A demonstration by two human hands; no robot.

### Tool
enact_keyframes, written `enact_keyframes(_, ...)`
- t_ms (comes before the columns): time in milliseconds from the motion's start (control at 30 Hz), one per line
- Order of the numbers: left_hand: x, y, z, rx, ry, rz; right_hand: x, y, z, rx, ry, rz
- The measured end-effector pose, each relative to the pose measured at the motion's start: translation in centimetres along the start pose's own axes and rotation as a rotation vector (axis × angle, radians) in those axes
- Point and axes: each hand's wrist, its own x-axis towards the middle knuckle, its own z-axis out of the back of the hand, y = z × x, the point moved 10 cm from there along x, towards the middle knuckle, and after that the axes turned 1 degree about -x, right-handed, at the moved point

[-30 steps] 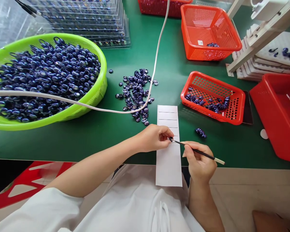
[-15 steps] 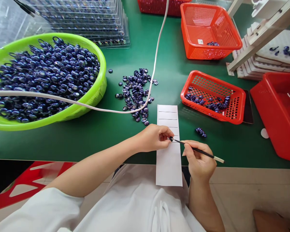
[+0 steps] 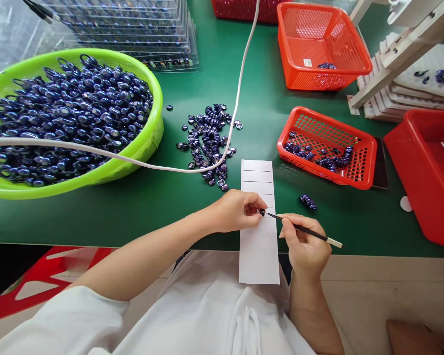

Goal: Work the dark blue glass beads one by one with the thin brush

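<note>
My left hand [image 3: 237, 211] pinches a small dark blue bead [image 3: 262, 212] over a white paper strip [image 3: 258, 236] that hangs off the table's front edge. My right hand [image 3: 304, 242] grips a thin black stick [image 3: 311, 231] with a pale end, its tip touching the bead. A loose pile of blue beads [image 3: 209, 143] lies just beyond the strip. A small cluster of beads [image 3: 308, 201] sits to the right of the strip.
A lime green basket [image 3: 148, 143] full of blue beads stands at left, with a white cable [image 3: 133, 160] across it. Red baskets [image 3: 327, 148] [image 3: 320, 47] [image 3: 425, 172] stand at right. Clear trays [image 3: 133, 29] are stacked at the back. White trays [image 3: 410, 93] lie far right.
</note>
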Motion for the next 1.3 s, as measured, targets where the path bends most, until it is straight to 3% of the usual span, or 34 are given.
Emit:
enact_keyframes(300, 0.0, 0.2, 0.1, -0.028, -0.016, 0.012, 0.2, 0.1, -0.5, 0.027, 0.064, -0.002)
enact_keyframes(533, 0.1, 0.7, 0.5, -0.063, -0.067, 0.054, -0.1, 2.2, -1.5, 0.013, 0.206, 0.242)
enact_keyframes(833, 0.1, 0.8, 0.6, -0.069, -0.090, 0.044, -0.1, 2.4, -1.6, 0.066, 0.221, 0.240)
enact_keyframes(1300, 0.1, 0.7, 0.5, -0.045, -0.113, 0.022, 0.0, 2.2, -0.9, 0.133, 0.118, 0.219)
